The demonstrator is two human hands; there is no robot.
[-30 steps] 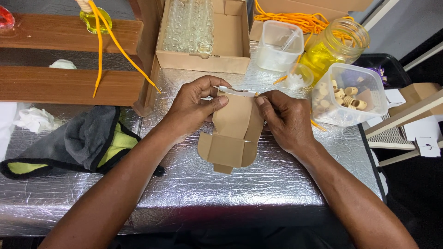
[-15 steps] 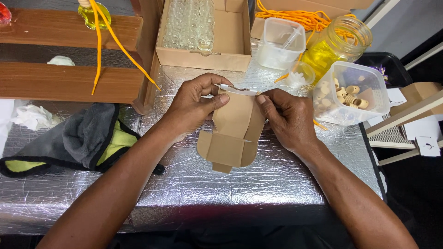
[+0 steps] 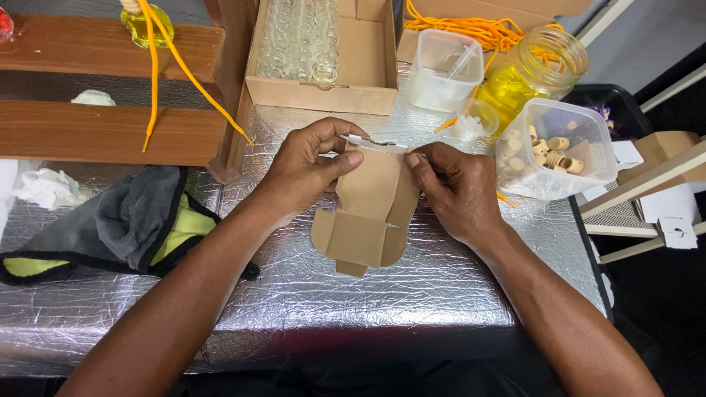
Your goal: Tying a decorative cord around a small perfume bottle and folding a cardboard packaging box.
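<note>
Crinkled silver foil covers the desk [image 3: 412, 309], and both hands work over its middle. The left hand [image 3: 305, 173] and the right hand [image 3: 460, 187] hold a small flat brown cardboard box blank [image 3: 368, 213] upright between them, its lower flaps hanging just above the foil. Left fingers [image 3: 342, 160] are pinched together on the blank's top left corner, thumb in front and the others curled behind. Right fingers [image 3: 415, 158] are closed on the top right edge, where a pale strip [image 3: 375, 144] runs along the top from one set of fingertips to the other.

Beyond the fingertips lies an open cardboard tray [image 3: 327, 81] holding rows of small clear glass bottles [image 3: 301, 37]. Past the right fingers, a clear plastic tub [image 3: 445, 70] stands next to a glass jar of yellow liquid [image 3: 533, 70], with orange cord [image 3: 471, 29] bunched behind them. Just outside the right hand sits a clear container of small wooden caps [image 3: 555, 147]. Well to the outside of the left forearm, a grey and yellow cloth [image 3: 140, 220] lies on the foil, with a wooden shelf unit [image 3: 110, 132] behind it.
</note>
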